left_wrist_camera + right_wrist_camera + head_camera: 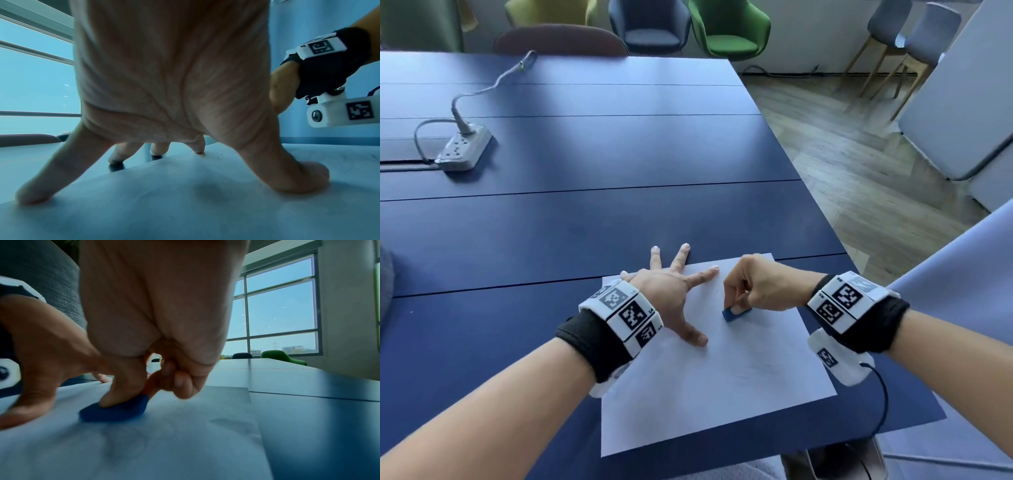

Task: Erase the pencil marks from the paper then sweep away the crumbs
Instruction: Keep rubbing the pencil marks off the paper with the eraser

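Observation:
A white sheet of paper (709, 387) lies on the blue table (551, 222) near its front edge. My left hand (671, 291) presses flat on the sheet's upper left part with fingers spread, and the thumb (298, 175) rests on the paper (185, 203). My right hand (760, 287) pinches a blue eraser (734, 313) and holds it down on the upper middle of the sheet. In the right wrist view the eraser (115, 410) sits under the thumb on the paper (164, 443), with faint pencil marks (123, 446) just in front. Small dark crumbs (218, 156) lie near the left index fingertip.
A white power strip (464, 149) with its cable lies at the table's far left. Several chairs (729, 31) stand beyond the far edge. The table's right edge runs diagonally close to the paper, with wooden floor (859, 164) beyond it.

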`<state>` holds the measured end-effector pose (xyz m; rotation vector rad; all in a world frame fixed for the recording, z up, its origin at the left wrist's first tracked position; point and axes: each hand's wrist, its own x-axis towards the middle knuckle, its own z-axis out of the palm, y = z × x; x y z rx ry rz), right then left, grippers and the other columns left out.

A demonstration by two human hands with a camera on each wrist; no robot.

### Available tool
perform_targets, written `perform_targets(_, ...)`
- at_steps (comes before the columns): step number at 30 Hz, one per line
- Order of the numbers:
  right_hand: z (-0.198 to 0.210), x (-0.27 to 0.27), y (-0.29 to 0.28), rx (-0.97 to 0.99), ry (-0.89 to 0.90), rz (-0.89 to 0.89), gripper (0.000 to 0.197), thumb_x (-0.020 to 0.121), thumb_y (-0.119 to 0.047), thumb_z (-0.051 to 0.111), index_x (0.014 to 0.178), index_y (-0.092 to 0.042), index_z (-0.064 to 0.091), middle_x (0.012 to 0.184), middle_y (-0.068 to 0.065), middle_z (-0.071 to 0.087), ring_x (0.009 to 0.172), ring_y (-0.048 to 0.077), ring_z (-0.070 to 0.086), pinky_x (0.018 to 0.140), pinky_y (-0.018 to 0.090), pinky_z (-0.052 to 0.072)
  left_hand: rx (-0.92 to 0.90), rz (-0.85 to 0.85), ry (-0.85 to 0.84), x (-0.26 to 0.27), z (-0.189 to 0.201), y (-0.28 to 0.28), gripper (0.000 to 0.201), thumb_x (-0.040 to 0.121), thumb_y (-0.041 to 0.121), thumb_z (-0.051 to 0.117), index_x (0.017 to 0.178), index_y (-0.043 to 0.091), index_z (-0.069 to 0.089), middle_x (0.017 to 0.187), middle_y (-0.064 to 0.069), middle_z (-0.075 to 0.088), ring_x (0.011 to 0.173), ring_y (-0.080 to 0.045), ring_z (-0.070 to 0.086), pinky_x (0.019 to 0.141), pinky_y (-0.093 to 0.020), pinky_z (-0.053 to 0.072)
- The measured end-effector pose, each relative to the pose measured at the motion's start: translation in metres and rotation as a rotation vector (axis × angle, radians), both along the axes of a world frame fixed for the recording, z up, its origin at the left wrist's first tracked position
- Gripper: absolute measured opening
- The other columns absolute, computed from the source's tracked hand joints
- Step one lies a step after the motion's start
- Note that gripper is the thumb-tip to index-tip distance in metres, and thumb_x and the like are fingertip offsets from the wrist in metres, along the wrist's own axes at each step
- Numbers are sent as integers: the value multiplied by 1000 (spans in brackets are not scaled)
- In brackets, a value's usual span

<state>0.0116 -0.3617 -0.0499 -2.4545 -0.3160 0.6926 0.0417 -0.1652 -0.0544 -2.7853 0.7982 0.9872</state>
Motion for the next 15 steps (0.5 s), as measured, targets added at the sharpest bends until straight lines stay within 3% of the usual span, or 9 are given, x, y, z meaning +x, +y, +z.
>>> perform_targets(3,-5,6,2,68,-157,-109,16,76,-2,72,79,-17,77,72,7,66,62,9,52,60,20,46,-7,2,13,2,-1,1,123,54,78,75,139,68,-13,156,14,-33,145,-40,-24,104,-76,19)
perform_targets(6,-9,-7,-4,51,-59,-32,14,77,-6,72,77,-20,75,78,10,67,66,17,54,64,30,48,0,-3,5,1,-2,0,123,54,79,74,140,67,-13,156,14,-33,145,-39,-23,105,-76,20)
perform_targets(8,-5,-10,-4,9,19,35,11,77,-8,73,78,-20,74,81,9,68,69,17,56,64,29,48,6,-2,-2,1,-2,0,123,54,79,74,140,67,-13,156,14,-33,145,-39,-23,105,-75,21)
perform_targets(10,-3,-2,-1,4,-62,-1,13,76,-7,73,79,-20,75,79,7,70,68,15,58,65,28,49,7,2,-5,1,-1,1,123,52,80,74,138,69,-13,156,16,-33,146,-38,-22,105,-73,22)
perform_targets(12,-2,1,0,34,-168,-80,15,77,-5,71,79,-19,76,78,8,68,72,22,61,67,31,52,5,6,2,3,-2,2,122,51,81,74,136,71,-13,155,17,-33,146,-38,-22,105,-73,23)
perform_targets(15,-4,-12,-4,18,-75,-17,14,78,-5,70,80,-19,75,81,10,66,77,27,60,70,38,53,7,0,4,2,-3,1,122,50,82,73,135,72,-13,155,18,-33,146,-37,-21,105,-73,24)
